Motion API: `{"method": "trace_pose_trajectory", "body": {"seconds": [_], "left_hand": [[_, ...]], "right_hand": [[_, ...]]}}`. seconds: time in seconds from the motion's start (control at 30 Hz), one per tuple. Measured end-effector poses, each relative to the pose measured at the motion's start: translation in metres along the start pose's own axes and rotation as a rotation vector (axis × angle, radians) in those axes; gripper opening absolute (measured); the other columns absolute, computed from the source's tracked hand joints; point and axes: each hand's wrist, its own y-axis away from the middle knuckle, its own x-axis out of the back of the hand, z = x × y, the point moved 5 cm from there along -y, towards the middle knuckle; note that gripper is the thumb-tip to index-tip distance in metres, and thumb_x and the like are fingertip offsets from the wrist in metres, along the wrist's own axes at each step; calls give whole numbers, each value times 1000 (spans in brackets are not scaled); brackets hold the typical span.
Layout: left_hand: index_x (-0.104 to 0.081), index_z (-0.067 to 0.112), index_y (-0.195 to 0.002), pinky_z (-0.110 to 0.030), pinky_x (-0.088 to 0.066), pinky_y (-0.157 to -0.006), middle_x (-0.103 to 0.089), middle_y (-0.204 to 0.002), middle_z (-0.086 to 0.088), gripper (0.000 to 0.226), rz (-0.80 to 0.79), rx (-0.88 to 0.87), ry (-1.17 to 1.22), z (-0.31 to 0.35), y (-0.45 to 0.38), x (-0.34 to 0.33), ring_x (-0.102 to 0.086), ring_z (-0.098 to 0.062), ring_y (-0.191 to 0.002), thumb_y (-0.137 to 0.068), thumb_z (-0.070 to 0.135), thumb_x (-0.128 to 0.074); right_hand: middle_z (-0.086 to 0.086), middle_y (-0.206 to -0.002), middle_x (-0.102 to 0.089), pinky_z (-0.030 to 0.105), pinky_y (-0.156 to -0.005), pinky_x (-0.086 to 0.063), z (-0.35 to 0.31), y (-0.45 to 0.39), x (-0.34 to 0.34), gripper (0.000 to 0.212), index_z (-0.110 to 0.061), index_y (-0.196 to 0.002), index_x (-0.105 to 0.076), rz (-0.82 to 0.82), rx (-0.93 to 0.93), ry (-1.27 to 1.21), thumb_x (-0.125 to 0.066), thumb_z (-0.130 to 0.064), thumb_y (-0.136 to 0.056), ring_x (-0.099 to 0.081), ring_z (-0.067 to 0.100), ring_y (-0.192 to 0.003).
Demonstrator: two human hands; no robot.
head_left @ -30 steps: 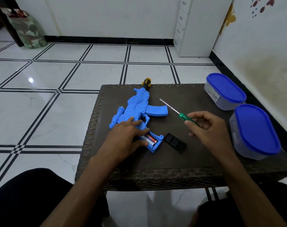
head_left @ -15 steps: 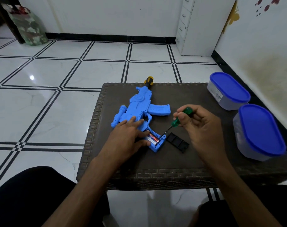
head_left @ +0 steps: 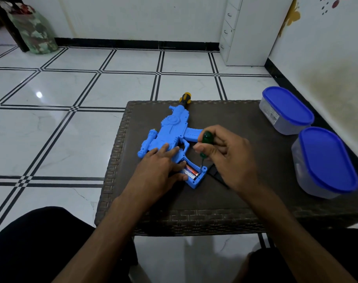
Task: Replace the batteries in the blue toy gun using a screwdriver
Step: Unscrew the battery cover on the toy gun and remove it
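The blue toy gun (head_left: 172, 131) lies flat on the dark woven table (head_left: 231, 201), its yellow and black muzzle at the far edge. The battery compartment in its grip is uncovered, and a battery (head_left: 191, 172) shows inside. My left hand (head_left: 159, 170) presses flat on the gun's grip, fingers straight. In my right hand (head_left: 227, 158) I grip a green-handled screwdriver (head_left: 206, 139), held nearly upright with its tip down in the compartment beside the battery. The black compartment cover (head_left: 214, 172) lies just right of the grip, mostly hidden under my right hand.
Two clear plastic tubs with blue lids stand at the table's right side, one far (head_left: 286, 110) and one near (head_left: 325, 162). A white drawer unit (head_left: 247, 31) stands by the back wall. A patterned bag (head_left: 31, 31) sits on the tiled floor at far left.
My right hand swung the screwdriver from pointing away over the table to nearly upright, and its tip went down into the battery compartment. My left hand stayed pressed on the gun.
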Motion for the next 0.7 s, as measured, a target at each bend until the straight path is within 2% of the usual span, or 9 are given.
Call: {"method": "trace_pose_trajectory", "body": {"seconds": [0.1, 0.17, 0.23, 0.3, 0.43, 0.6, 0.7], "left_hand": [[-45, 36, -143, -36, -10, -120, -16, -162, 4, 49, -10, 5, -16, -1, 0, -1, -6, -20, -151, -96, 53, -43], [-43, 36, -144, -36, -8, -120, -15, -163, 3, 50, -21, 8, -26, -1, -1, -3, -5, -21, -151, -97, 53, -42], [-42, 36, -145, -37, -6, -121, -13, -163, 3, 50, -34, 9, -33, -1, -2, -5, -4, -21, -151, -97, 52, -41], [-41, 35, -145, -37, -5, -121, -13, -163, 2, 50, -33, 8, -29, -1, -2, -5, -3, -22, -151, -97, 51, -42], [-40, 35, -145, -38, -4, -121, -13, -163, 1, 50, -40, 12, -28, 1, -2, -5, -3, -23, -151, -98, 50, -42], [-41, 36, -145, -38, -4, -121, -16, -162, 0, 48, -22, 10, 13, 3, 1, -4, -4, -24, -151, -98, 46, -45], [-42, 40, -143, -38, -4, -120, -19, -162, 0, 46, 4, 11, 42, 4, 2, -5, -7, -25, -151, -98, 45, -47]], "right_hand": [[4, -82, -71, 46, -69, -60, 5, 9, 3, 7, -11, -94, -64, 31, -12, -64, -70, -11, -91, -73, 19, -80], [8, -84, -71, 46, -70, -62, 14, 21, 9, 7, -18, -92, -62, 101, -78, -187, -69, -15, -91, -72, 29, -83], [7, -88, -73, 38, -75, -62, 20, 33, 14, 6, -23, -90, -61, 185, -127, -282, -67, -23, -89, -73, 25, -89], [7, -91, -74, 35, -79, -61, 24, 42, 17, 6, -20, -91, -59, 276, -152, -364, -64, -20, -89, -74, 22, -92], [10, -90, -74, 34, -80, -61, 36, 63, 22, 10, -11, -92, -52, 460, -200, -499, -56, -3, -96, -74, 25, -94], [11, -96, -73, 34, -81, -60, 55, 84, 18, 11, -14, -93, -50, 622, -358, -681, -49, -5, -100, -71, 30, -105], [10, -95, -72, 36, -83, -60, 51, 75, 19, 11, -13, -94, -49, 663, -367, -751, -46, -6, -102, -71, 28, -106]]}}
